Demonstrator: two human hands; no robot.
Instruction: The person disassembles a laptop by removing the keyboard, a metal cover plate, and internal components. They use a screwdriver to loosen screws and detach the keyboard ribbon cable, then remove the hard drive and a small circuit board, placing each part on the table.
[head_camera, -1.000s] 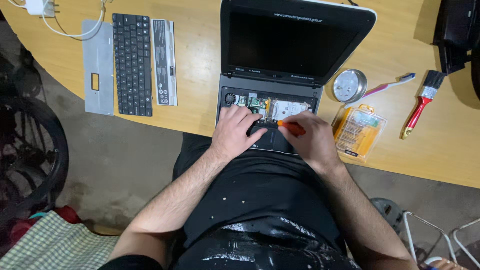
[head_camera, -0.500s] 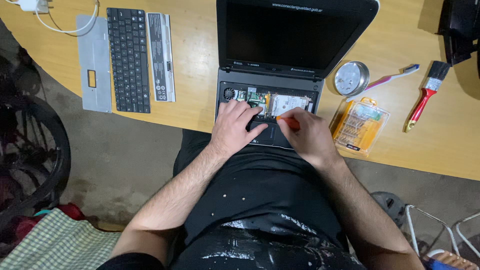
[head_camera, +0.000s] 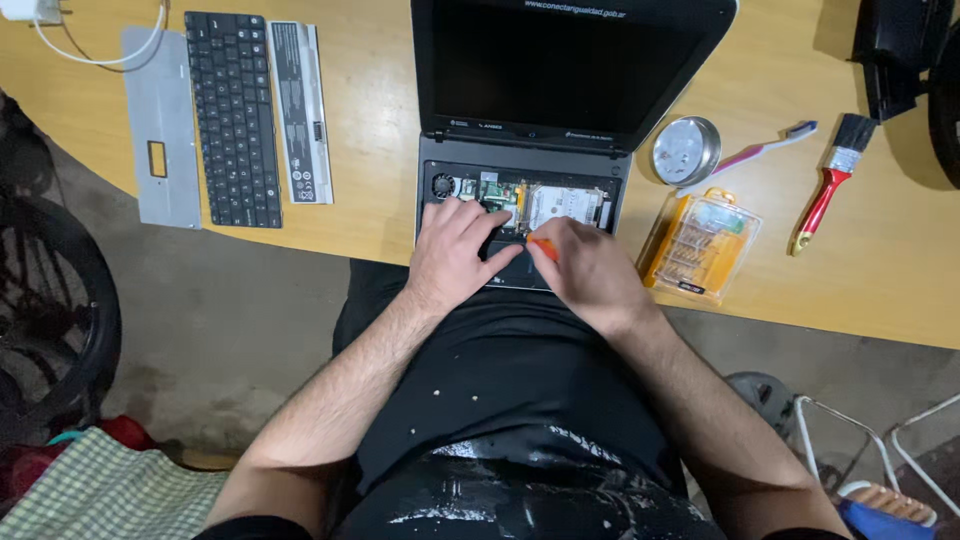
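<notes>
Single view only: head-worn camera, looking steeply down past our chest and lap at front edge of wooden table. We sit close; our forearms enter from bottom, left hand and right hand meet near centre, over opened laptop. Table fills upper part of frame; floor shows lower left. No second view, so nothing shared.
</notes>
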